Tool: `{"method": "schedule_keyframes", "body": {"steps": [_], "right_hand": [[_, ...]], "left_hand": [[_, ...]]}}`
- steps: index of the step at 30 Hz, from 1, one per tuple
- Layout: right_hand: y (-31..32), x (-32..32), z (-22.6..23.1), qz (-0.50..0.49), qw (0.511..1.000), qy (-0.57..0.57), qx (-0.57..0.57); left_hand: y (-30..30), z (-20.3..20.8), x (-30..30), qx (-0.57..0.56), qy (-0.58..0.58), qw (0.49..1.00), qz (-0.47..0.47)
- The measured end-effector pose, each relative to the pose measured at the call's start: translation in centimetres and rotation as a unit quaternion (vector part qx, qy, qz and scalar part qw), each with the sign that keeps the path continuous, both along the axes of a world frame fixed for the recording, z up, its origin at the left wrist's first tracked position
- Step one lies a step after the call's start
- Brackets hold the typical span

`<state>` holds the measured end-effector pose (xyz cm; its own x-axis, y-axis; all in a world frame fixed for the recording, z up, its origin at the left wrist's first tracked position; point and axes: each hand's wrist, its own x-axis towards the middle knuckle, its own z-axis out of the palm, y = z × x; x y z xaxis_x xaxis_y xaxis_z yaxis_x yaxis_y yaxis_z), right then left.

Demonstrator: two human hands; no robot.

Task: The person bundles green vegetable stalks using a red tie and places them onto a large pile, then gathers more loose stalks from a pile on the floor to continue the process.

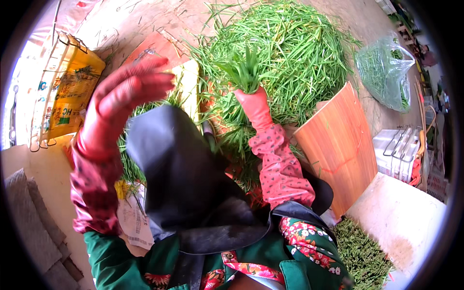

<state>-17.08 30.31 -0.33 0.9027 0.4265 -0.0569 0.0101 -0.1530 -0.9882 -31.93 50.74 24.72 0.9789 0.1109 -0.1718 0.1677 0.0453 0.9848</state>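
Observation:
My right hand [256, 107], in a red rubber glove with a patterned sleeve, is closed round a bunch of green chives [245, 72]. The leaf ends stick up above the fist. Behind it, a large loose heap of chives [302, 53] covers the floor. My left hand [123, 92], gloved the same way, is raised at the left with its fingers stretched out. Nothing shows in it. A black apron [176, 174] bulges up between my arms and hides part of the greens below.
A yellow crate-like container [72, 82] stands at the far left. To the right are a leaning wood-grain board [338, 140], a clear plastic bag [386, 72] of greens, and a white foam box [401, 217] with densely packed green stems [362, 251]. Grey cloth [31, 217] lies lower left.

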Motion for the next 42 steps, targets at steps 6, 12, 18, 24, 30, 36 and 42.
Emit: {"method": "schedule_keyframes", "body": {"steps": [6, 12, 18, 24, 30, 36, 42], "right_hand": [[-1.2, -4.0, -0.5, -0.040, 0.988, 0.071, 0.133], [-4.0, -7.7, -0.3, -0.051, 0.999, 0.007, 0.009], [-4.5, -16.5, 10.5, 0.031, 0.994, -0.102, 0.012], [-10.0, -24.8, 15.8, 0.182, 0.910, -0.368, -0.058], [-12.3, -19.8, 17.3, 0.026, 0.963, -0.263, -0.050], [-3.0, -19.2, 11.1, 0.043, 0.887, -0.290, -0.358], [-6.5, -17.5, -2.1, 0.063, 0.865, -0.021, -0.498]], "left_hand": [[-11.5, -6.7, -7.3, -0.331, 0.188, 0.924, -0.030], [-16.7, -17.7, -6.4, -0.440, 0.311, 0.841, 0.050], [-16.1, -15.9, -7.2, -0.647, 0.159, 0.743, -0.063], [-15.8, -13.5, -12.2, -0.518, 0.028, 0.854, -0.038], [-12.1, -10.7, -14.9, -0.019, 0.208, 0.959, -0.193], [-7.6, -13.6, -28.3, 0.232, 0.090, 0.909, -0.334], [-7.1, -10.0, -33.3, 0.219, 0.258, 0.877, -0.340]]}}
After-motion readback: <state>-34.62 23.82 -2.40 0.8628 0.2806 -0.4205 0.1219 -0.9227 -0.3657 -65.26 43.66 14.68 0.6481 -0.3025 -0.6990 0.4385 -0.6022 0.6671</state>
